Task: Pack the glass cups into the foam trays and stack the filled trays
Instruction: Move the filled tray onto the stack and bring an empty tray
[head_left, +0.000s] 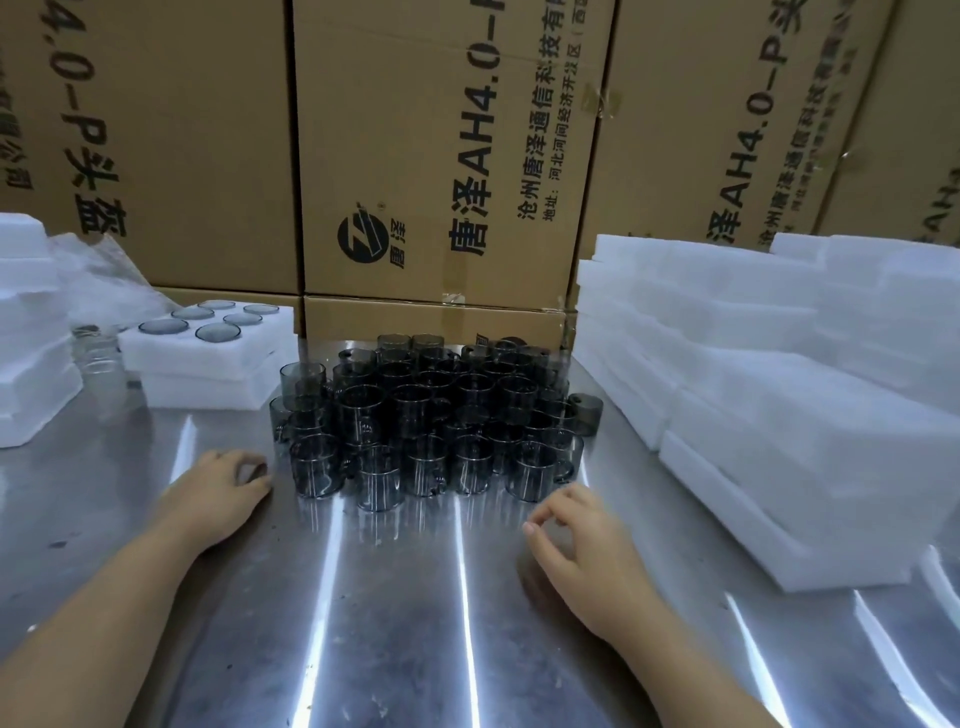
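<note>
Before the glass cups (431, 415), left hand (218, 488) and right hand (576, 540) curl loosely; empty.

The picture's top edge is cutting off the cardboard boxes (441, 156); near glass cups (426, 415) are hiding the far ones.

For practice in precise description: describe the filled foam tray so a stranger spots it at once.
On the steel table, look left of the crowd of dark glass cups, toward the cardboard boxes. There a white foam tray tops a short stack. It alone shows six cup rims in its holes; the other foam is plain white.
</note>
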